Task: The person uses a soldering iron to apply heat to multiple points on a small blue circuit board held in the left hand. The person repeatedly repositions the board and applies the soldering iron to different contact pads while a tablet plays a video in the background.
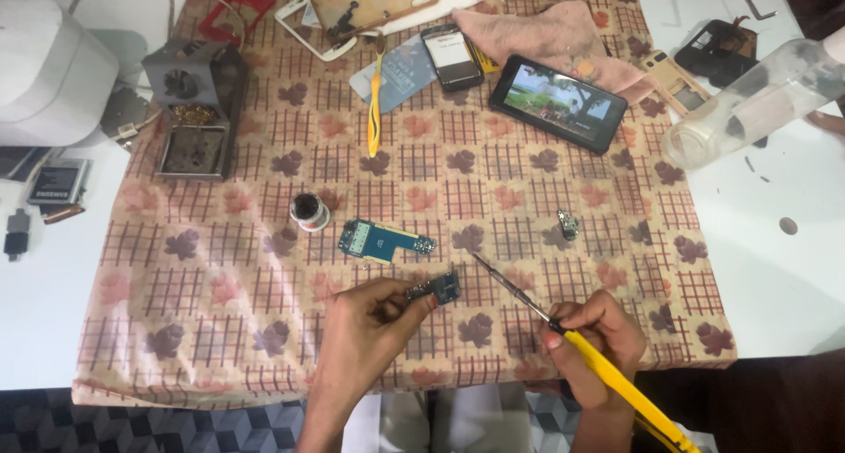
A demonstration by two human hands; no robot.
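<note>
Left hand (365, 316): small circuit board (437, 288) is pinched at the fingers. Right hand (591, 330): fingers are closed around yellow-handled soldering iron (563, 332), tip just beside the board.

Two screens lit, both at the far side of the patterned cloth (264, 268) on the counter (775, 268): a black landscape phone (558, 102) showing a green-and-blue outdoor scene, lying angled just beside the pink rag (550, 32), and a smaller black upright phone (451, 56) with a white screen, just left of it and overlapping a pale blue card (393, 81). Off the cloth at the left edge, a flat grey battery (58, 181) with a silver-and-white label lies on the white surface.
</note>
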